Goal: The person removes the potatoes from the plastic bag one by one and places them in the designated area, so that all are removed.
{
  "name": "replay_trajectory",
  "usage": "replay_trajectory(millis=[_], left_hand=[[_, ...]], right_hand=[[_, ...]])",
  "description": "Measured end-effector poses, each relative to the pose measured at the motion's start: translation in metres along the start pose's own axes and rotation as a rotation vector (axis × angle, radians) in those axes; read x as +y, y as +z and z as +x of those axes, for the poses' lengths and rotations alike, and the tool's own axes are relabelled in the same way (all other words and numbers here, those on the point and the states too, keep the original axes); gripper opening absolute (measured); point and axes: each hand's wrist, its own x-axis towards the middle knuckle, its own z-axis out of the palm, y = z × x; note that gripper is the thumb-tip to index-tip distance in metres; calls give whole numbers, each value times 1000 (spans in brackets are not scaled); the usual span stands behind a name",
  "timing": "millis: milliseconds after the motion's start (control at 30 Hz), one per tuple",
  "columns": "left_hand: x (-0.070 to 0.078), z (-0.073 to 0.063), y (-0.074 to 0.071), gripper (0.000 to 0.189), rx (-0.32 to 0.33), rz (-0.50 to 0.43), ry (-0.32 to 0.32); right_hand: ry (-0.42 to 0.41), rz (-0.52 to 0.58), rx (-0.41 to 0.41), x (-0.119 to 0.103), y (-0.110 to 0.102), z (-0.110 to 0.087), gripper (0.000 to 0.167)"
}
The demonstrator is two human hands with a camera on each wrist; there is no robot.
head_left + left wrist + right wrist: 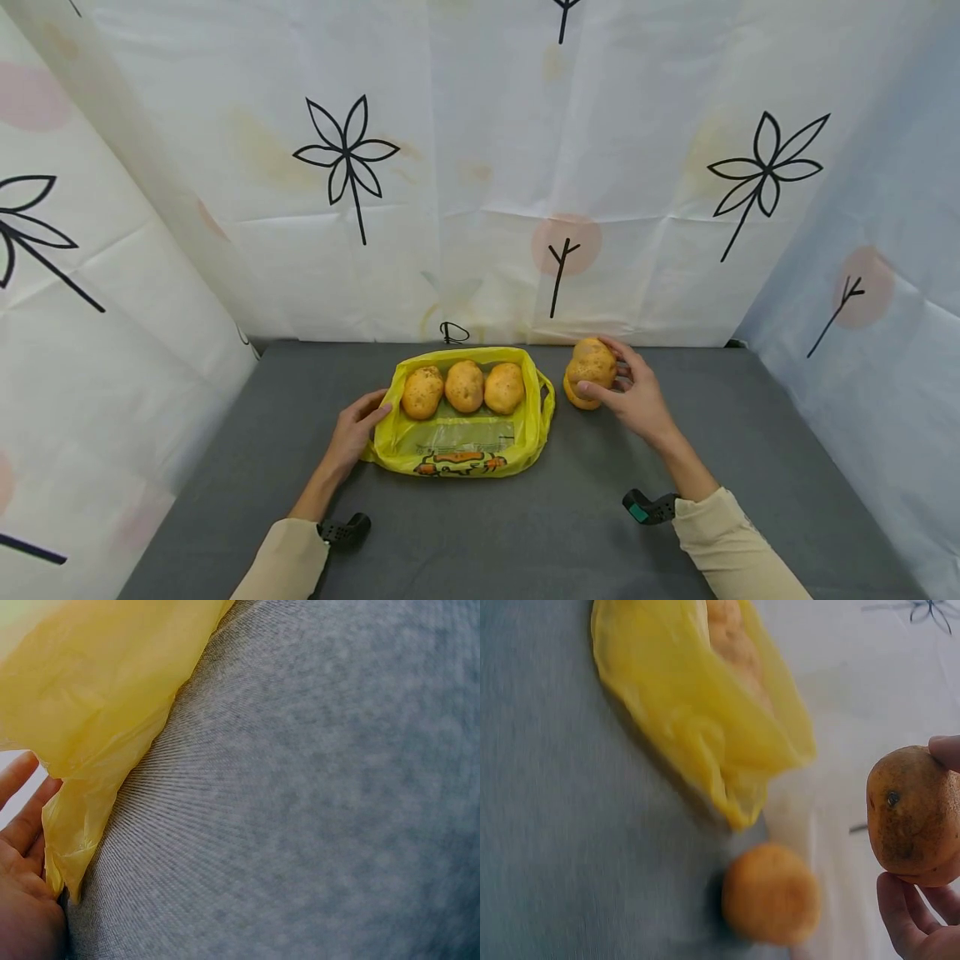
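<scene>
A yellow plastic bag (457, 437) lies spread wide at its mouth, with three potatoes (464, 387) in a row inside along its far side. At its left rim, my left hand (358, 429) holds the plastic; in the left wrist view, fingers (26, 817) lie against the bag's side (97, 697). Right of the bag, my right hand (633, 396) grips a potato (592, 362) between thumb and fingers, raised off the table. Below that one, another potato (771, 894) rests on the table, mostly hidden in the head view.
The dark grey tabletop (480, 542) stretches around the bag. White patterned cloth (480, 167) hangs behind the table and along both sides. A bag handle loop (547, 400) sticks out at the right, towards the loose potato.
</scene>
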Motion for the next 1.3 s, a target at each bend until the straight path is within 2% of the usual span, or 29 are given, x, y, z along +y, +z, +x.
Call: replay_trajectory(millis=[133, 400, 633, 767, 900, 1033, 1267, 1300], left_hand=[[2, -1, 1, 46, -1, -7, 4], [5, -3, 1, 47, -5, -10, 13], [4, -2, 2, 47, -3, -19, -22], [4, -2, 1, 47, -7, -17, -35], [13, -4, 1, 46, -18, -17, -42], [32, -12, 2, 45, -27, -19, -36], [34, -14, 3, 45, -28, -22, -11], [39, -16, 3, 44, -30, -23, -11]], right_hand=[[57, -35, 9, 9, -14, 3, 78], [169, -13, 0, 33, -34, 9, 80], [260, -46, -21, 57, -40, 14, 85], [336, -62, -66, 66, -40, 16, 86], [394, -61, -106, 75, -40, 18, 87], [408, -60, -122, 82, -40, 19, 88], [395, -78, -142, 85, -39, 21, 86], [394, -78, -143, 85, -39, 21, 85]])
